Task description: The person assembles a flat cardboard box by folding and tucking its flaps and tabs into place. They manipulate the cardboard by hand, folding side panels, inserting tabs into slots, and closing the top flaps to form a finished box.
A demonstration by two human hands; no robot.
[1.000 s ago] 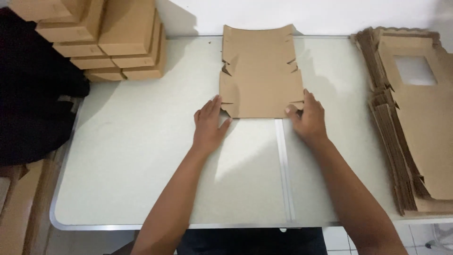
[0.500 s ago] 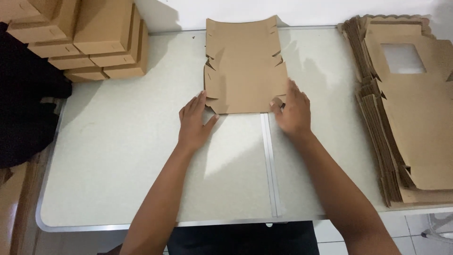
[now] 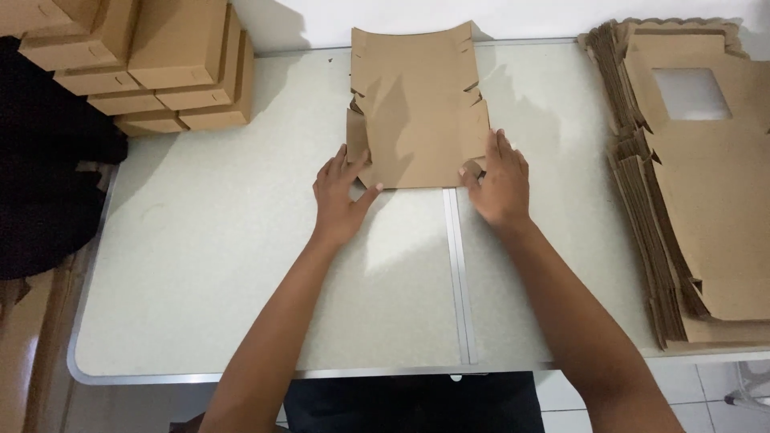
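Pressing down on the near edge of a flat cardboard blank (image 3: 419,108), both hands lie spread on it, one at each near corner. The left hand (image 3: 341,192) has its fingers splayed over the blank's near-left corner, thumb pointing in along the edge. The right hand (image 3: 497,180) lies flat at the near-right corner, fingers stretched up the blank's side, with a small side tab showing by its thumb. Neither hand grips anything; both rest open, palms down, well apart from each other with the blank's width between them.

Judging from how things lie, the folding has barely begun. The blank is still one sheet lying flat, its far end bowed slightly upward and its notched side flaps unfolded; no wall stands up yet. Creasing the sides, raising the walls and locking the tabs all look undone.

The blank is plain brown board, long, with cut notches and little tabs down both long edges. It sits on the far middle of a pale table (image 3: 208,265), its far end near the wall.

Left of the blank, at the far corner, stands a stack of finished boxes (image 3: 160,64). Right of the blank lies a thick pile of flat blanks (image 3: 698,200), the top one with a window cut-out.
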